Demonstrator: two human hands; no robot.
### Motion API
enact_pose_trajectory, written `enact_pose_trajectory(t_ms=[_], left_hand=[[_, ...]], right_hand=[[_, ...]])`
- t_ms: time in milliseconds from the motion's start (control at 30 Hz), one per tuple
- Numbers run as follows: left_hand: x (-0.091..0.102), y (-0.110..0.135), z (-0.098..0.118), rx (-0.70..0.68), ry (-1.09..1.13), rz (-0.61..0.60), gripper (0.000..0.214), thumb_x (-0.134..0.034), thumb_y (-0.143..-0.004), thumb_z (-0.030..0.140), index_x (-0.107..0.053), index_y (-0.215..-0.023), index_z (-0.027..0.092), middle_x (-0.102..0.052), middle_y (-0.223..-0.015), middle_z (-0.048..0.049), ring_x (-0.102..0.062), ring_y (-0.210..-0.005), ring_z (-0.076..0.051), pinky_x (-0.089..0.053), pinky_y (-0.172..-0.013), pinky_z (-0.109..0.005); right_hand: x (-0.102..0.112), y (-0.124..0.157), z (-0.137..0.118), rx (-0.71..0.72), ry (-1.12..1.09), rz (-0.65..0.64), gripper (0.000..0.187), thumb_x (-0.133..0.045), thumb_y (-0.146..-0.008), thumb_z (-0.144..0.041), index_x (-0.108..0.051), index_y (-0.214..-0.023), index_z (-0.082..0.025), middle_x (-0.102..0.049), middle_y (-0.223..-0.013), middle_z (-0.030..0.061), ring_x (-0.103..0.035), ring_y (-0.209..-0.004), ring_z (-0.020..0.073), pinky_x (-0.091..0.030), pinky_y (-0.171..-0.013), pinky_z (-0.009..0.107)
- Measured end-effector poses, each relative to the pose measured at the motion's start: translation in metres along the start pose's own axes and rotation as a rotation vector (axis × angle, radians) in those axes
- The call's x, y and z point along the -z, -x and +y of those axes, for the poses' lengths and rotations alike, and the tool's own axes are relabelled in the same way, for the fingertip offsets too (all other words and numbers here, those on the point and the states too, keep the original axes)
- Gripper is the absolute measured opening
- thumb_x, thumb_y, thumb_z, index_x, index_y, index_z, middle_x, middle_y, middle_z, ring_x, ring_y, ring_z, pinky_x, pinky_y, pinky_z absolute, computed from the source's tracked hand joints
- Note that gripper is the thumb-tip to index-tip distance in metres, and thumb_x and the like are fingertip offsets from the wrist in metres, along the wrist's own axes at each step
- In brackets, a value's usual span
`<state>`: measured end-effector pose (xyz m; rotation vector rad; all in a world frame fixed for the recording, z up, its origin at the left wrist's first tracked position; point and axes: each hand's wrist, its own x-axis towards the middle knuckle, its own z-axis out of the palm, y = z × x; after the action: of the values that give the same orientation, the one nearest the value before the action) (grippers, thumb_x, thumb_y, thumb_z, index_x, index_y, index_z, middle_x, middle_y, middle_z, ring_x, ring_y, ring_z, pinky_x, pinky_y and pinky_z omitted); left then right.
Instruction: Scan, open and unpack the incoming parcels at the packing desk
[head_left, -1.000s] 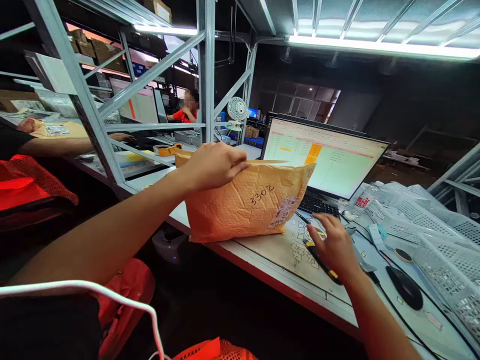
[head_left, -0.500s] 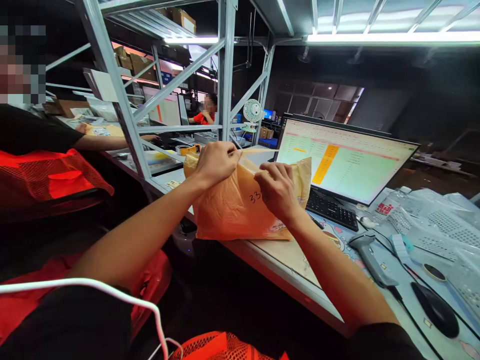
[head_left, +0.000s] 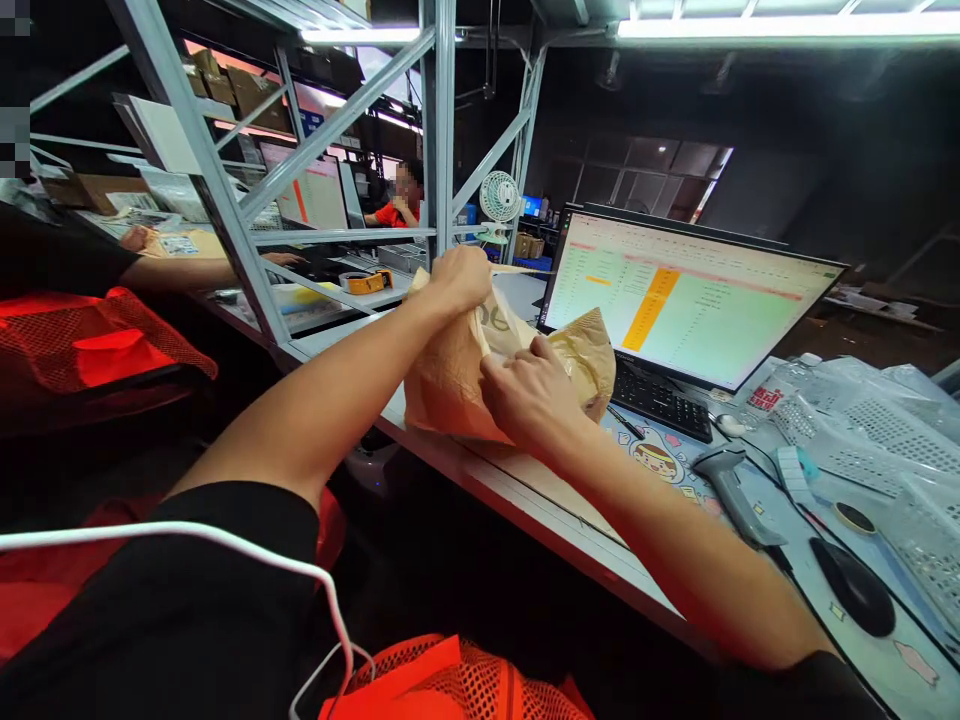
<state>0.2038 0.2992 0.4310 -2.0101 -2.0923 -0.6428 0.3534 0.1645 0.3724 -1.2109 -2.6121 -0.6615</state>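
Note:
An orange-brown padded mailer bag (head_left: 450, 385) stands on the desk edge in front of the monitor, crumpled and pulled apart at its top. My left hand (head_left: 459, 279) is closed on the bag's upper left edge, held high. My right hand (head_left: 525, 393) is closed on the bag's front side lower down, fingers pinching the material. A pale inner surface shows between the two hands.
A monitor (head_left: 690, 300) with a spreadsheet stands behind the bag, a black keyboard (head_left: 660, 405) under it. A grey barcode scanner (head_left: 731, 490) and a black mouse (head_left: 851, 590) lie at the right. Metal shelving (head_left: 442, 150) rises behind. Another person's arm (head_left: 187, 270) rests on the desk at left.
My right hand left the desk and took hold of the bag. Both hands have pulled its top apart, and the bag is now crumpled and folded narrower.

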Motion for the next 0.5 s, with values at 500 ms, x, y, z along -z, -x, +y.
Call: enact_pose_trajectory(t_ms=[500], left_hand=[[-0.033,-0.045,-0.050,0.193,0.136,0.117,0.051,-0.037,-0.102,0.019,-0.072,-0.138,0.006,-0.069,-0.141,-0.0272,-0.063,-0.136,-0.041,-0.048,-0.114,-0.048]], right_hand=[[-0.018,0.094,-0.038,0.135,-0.144,0.242,0.013,-0.065,-0.105,-0.017,-0.067,-0.093,-0.021,-0.072,-0.080,0.0018,-0.064,-0.077,0.0225,-0.038,-0.085,0.039]])
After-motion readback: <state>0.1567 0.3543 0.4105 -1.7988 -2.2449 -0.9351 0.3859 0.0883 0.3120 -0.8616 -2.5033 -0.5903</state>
